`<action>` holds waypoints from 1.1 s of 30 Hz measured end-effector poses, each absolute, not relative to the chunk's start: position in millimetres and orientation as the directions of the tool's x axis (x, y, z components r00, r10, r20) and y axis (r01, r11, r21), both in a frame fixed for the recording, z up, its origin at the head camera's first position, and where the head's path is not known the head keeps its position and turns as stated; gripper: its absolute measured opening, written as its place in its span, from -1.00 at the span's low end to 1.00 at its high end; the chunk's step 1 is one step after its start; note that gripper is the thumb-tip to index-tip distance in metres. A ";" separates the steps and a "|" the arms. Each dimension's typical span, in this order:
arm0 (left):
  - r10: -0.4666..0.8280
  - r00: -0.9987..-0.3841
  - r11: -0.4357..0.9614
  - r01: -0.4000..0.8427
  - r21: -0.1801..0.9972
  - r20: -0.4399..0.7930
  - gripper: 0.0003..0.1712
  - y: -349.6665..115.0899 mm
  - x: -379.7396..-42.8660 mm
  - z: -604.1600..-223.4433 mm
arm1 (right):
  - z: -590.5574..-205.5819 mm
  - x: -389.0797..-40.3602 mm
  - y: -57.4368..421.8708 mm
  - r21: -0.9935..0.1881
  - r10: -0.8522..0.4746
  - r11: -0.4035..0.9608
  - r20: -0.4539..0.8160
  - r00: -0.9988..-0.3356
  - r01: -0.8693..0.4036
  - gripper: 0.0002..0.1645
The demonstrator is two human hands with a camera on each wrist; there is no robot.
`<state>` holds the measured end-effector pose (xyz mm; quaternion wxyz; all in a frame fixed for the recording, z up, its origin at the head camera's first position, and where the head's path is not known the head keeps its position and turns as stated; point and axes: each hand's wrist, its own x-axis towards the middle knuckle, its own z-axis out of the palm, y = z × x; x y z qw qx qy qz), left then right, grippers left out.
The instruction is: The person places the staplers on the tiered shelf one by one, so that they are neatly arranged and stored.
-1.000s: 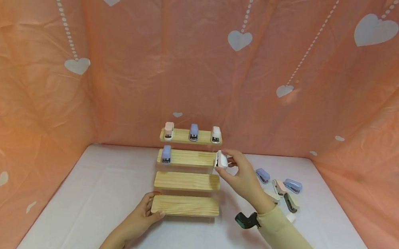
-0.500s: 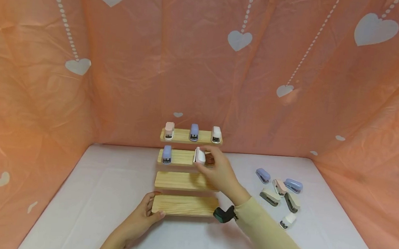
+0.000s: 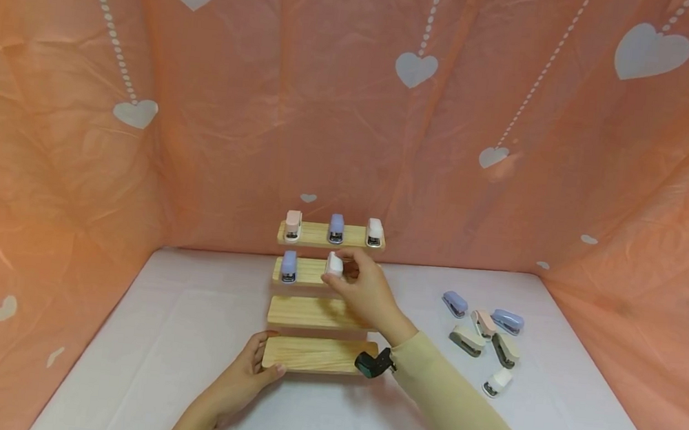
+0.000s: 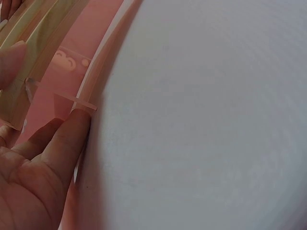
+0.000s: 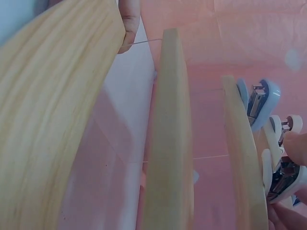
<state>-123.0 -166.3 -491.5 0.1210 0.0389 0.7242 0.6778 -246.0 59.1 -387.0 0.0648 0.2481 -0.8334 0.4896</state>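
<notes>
A stepped display rack with pale wooden shelves (image 3: 310,313) stands mid-table. My right hand (image 3: 371,294) pinches a small white stapler (image 3: 335,264) between thumb and fingers at the middle of the second shelf from the top. In the right wrist view, that stapler (image 5: 289,179) is right at the shelf's face. A lavender stapler (image 3: 289,266) stands at the left of that shelf. The top shelf bears pink (image 3: 292,226), lavender (image 3: 336,229) and white (image 3: 374,232) staplers. With its thumb on the lowest board (image 3: 318,356), my left hand (image 3: 242,375) grips the rack's left end, fingers behind.
Several loose staplers lie on the white tabletop to the right: lavender (image 3: 454,303), blue (image 3: 507,321), pink (image 3: 483,323), grey-beige (image 3: 466,339) and white (image 3: 497,382). An orange curtain with hearts (image 3: 327,137) encloses the back and sides.
My right hand has carried the white stapler leftward from the second shelf's right end to its middle. The left hand has kept its grip on the rack.
</notes>
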 end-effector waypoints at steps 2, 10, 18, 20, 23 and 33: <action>0.218 -0.968 0.085 -0.110 0.990 -0.127 -0.19 -166.0 -122.7 -490.9 | -387.6 -247.2 59.0 -0.785 -0.352 0.402 0.342 -0.871 -0.471 -0.43; 0.217 -0.968 0.084 -0.112 0.990 -0.128 -0.20 -165.9 -122.7 -490.3 | -386.9 -249.2 58.5 -0.774 -0.382 0.426 0.316 -0.869 -0.469 -0.46; 0.227 -0.964 0.112 -0.114 0.987 -0.137 -0.18 -167.3 -123.4 -492.1 | -388.9 -247.2 62.7 -0.772 -0.383 0.422 0.323 -0.865 -0.475 -0.41; 0.227 -0.964 0.118 -0.117 0.986 -0.141 -0.17 -167.1 -123.4 -492.1 | -389.5 -245.3 66.3 -0.775 -0.375 0.420 0.325 -0.868 -0.472 -0.41; 0.221 -0.964 0.115 -0.124 0.986 -0.147 -0.17 -166.5 -123.7 -492.6 | -389.7 -242.0 74.6 -0.776 -0.364 0.411 0.341 -0.867 -0.478 -0.43; 0.200 -0.967 0.129 -0.131 0.983 -0.155 -0.16 -166.2 -123.6 -493.1 | -390.1 -231.8 120.5 -0.700 -0.351 0.434 0.448 -0.822 -0.567 -0.40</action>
